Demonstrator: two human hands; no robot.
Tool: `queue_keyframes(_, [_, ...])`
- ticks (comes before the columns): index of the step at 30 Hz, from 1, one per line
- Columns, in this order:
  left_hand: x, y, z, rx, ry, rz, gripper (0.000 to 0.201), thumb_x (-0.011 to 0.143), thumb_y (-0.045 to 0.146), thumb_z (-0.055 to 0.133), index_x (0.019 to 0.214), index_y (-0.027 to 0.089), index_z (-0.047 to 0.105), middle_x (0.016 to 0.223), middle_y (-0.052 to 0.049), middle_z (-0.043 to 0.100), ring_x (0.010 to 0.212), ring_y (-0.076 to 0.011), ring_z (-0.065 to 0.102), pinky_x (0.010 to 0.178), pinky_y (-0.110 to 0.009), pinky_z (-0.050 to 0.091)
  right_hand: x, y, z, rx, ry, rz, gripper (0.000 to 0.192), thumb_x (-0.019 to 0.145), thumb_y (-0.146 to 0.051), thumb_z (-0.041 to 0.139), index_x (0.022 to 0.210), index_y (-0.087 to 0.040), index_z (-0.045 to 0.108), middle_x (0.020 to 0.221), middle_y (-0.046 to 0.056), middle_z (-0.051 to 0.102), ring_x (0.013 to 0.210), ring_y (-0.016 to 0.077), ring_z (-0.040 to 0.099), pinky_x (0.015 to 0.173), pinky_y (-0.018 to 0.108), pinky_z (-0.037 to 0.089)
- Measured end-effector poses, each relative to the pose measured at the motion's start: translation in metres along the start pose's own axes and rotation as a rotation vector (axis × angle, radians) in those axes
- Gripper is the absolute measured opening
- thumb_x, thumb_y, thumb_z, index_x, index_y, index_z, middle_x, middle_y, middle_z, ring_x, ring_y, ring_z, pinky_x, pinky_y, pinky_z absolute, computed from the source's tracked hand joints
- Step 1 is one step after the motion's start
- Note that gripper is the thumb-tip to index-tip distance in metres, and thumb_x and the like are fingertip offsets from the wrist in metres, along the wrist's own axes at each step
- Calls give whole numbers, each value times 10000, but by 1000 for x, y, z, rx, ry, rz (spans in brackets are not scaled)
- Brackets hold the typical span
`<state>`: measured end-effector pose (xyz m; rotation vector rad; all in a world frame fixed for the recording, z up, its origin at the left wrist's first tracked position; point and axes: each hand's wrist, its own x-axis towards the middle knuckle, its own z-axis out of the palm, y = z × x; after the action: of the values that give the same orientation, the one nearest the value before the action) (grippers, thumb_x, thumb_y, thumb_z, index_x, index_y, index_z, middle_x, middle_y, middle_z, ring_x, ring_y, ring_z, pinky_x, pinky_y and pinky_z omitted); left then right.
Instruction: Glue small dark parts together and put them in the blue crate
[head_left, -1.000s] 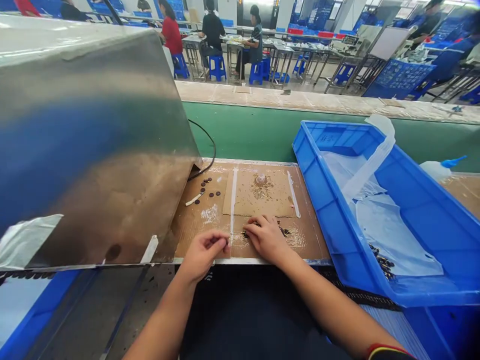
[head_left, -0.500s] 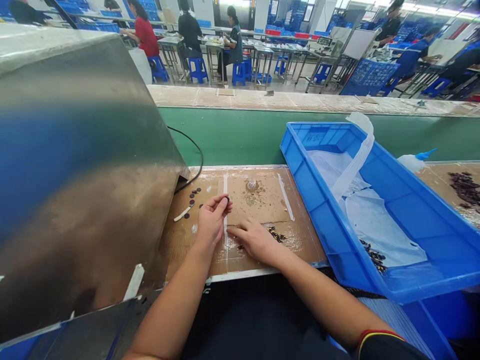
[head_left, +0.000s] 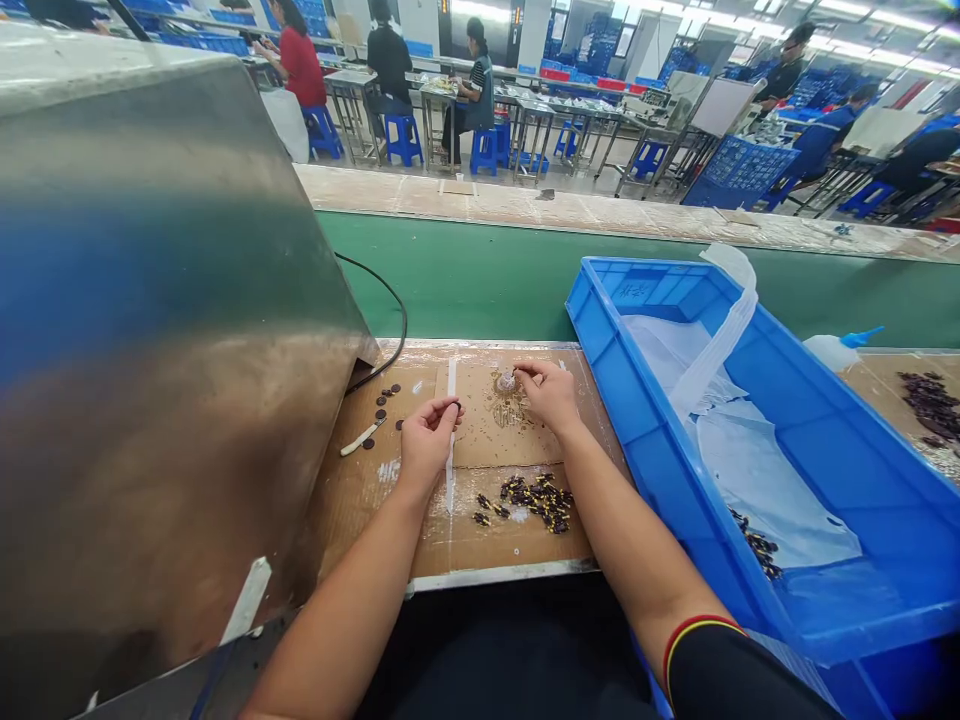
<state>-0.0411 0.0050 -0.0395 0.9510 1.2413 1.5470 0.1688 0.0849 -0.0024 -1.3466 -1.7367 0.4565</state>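
Observation:
My left hand (head_left: pixel 426 440) pinches a small dark round disc (head_left: pixel 457 405) between thumb and fingertips, above the white tape strip on the cardboard. My right hand (head_left: pixel 551 395) is closed in a pinch beside a small clear, shiny lump (head_left: pixel 506 383) on the cardboard mat (head_left: pixel 480 440). Whatever lies between the right fingertips is too small to name. Closer to me lies a pile of small dark pieces with yellow ends (head_left: pixel 536 495). Left of my left hand are several loose dark discs (head_left: pixel 381 401) and a tool with a pale handle (head_left: pixel 360 438).
A large steel housing (head_left: pixel 165 300) fills the left side, with a black cable (head_left: pixel 401 300) beside it. At right stands a blue crate (head_left: pixel 630 400) with white sheets and dark pieces inside. A squeeze bottle (head_left: pixel 836 350) is behind it. Several people sit across the room.
My right hand has moved from the pile of yellow-ended pieces forward to the clear lump, uncovering the pile. My left hand still holds the disc in nearly the same place.

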Motion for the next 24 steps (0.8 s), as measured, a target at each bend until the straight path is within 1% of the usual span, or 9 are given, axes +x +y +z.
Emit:
queue_keyframes(3, [5,-2,-1,8,-1,-12,380,796,418,740,1025,117,710,879,-106,723,779,-172,677,720,-268,532,5,4,4,-110,-29,-110,166,884,-235,634,975,-238,773,990,36,771,940,226,672,889,373,490])
queue_keyframes(7, [4,-4,-1,30,-6,-3,364,802,405,726,1024,116,707,896,-110,724,780,-173,676,717,-271,527,7,7,5,-168,-79,-153,187,891,-195,625,1003,-241,767,1003,26,772,950,230,667,890,376,488])
queue_keyframes(12, [1,-1,0,39,-8,-9,357,805,403,721,1022,120,706,904,-113,724,803,-184,681,709,-273,525,10,3,7,-237,-115,-211,210,909,-172,595,1026,-221,763,1023,33,771,961,243,658,904,387,478])
queue_keyframes(16, [1,1,-1,40,-9,-11,352,804,402,727,1021,126,709,909,-115,723,822,-193,686,723,-281,531,12,0,8,-272,-134,-206,210,914,-187,585,1018,-223,765,1014,41,771,953,253,655,894,393,476])
queue_keyframes(21, [1,1,-1,21,-11,-27,373,795,411,741,1025,119,717,898,-122,726,803,-193,690,738,-294,543,7,1,9,-200,-66,-124,190,900,-210,600,1000,-239,759,984,35,766,900,226,655,864,369,478])
queue_keyframes(24, [1,1,0,3,-16,-46,416,784,436,759,1038,110,719,876,-128,727,776,-192,689,724,-295,549,4,3,9,-176,-58,-111,190,895,-210,595,991,-235,757,973,32,766,873,218,650,855,366,480])
